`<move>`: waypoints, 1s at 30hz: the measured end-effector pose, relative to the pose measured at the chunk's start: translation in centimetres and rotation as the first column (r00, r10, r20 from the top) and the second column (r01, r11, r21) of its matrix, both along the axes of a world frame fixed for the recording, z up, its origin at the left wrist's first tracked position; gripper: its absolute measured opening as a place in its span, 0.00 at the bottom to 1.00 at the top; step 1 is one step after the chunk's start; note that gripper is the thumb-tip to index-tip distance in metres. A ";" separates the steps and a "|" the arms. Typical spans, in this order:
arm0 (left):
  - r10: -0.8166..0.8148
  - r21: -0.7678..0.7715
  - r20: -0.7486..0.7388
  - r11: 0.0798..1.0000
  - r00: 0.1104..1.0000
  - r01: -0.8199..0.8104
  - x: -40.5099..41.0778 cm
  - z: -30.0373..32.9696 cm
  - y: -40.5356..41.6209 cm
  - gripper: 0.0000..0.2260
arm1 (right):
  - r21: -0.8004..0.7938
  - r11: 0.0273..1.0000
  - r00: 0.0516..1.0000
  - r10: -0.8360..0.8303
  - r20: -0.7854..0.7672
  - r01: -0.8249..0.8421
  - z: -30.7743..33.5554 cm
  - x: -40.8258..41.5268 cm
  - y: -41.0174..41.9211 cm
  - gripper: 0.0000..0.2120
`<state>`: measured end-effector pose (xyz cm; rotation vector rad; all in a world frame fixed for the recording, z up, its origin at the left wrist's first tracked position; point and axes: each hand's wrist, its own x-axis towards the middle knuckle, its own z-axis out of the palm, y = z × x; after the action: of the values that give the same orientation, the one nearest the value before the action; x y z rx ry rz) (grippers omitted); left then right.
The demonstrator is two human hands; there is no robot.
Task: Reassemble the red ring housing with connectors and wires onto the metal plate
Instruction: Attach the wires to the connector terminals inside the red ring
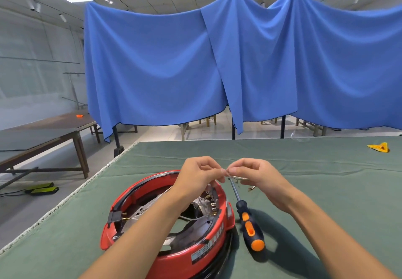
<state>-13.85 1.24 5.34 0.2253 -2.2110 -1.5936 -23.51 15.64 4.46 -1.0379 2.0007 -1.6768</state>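
Both hands (226,173) pinching a small wire (238,178), screwdriver (248,220) beside red ring housing (169,254)

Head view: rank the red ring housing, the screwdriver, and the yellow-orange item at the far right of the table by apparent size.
1. red ring housing
2. screwdriver
3. yellow-orange item, though it lies farther from the camera, so its true size against the screwdriver is unsure.

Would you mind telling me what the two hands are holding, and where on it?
Both hands, left hand and right hand, pinch one small pale item between fingertips above the green table cloth; what it is cannot be told.
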 end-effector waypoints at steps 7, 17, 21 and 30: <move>0.109 -0.051 -0.053 0.992 0.993 -0.112 2.1 1.0 -0.6 0.05 | -0.045 0.993 0.993 0.113 0.020 -0.112 1.7 2.0 -0.7 0.05; 0.295 -0.347 -0.157 0.877 0.943 -0.332 6.5 0.2 -2.9 0.06 | 0.080 0.990 0.992 0.121 -0.045 -0.117 1.1 4.4 -2.6 0.04; 0.539 -0.493 -0.269 0.635 0.798 -0.595 7.9 -0.5 -5.2 0.08 | 0.109 0.990 0.993 0.095 -0.064 -0.088 1.1 4.5 -2.9 0.05; 0.738 -0.397 0.078 0.640 0.670 -0.658 10.1 -3.4 -8.6 0.11 | 0.174 0.985 0.977 0.039 -0.209 -0.002 0.4 4.9 -4.0 0.06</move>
<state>-3.73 -7.36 1.99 1.0827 -2.0991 -0.7596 -18.61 11.64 4.83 -1.2122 2.2141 -1.4019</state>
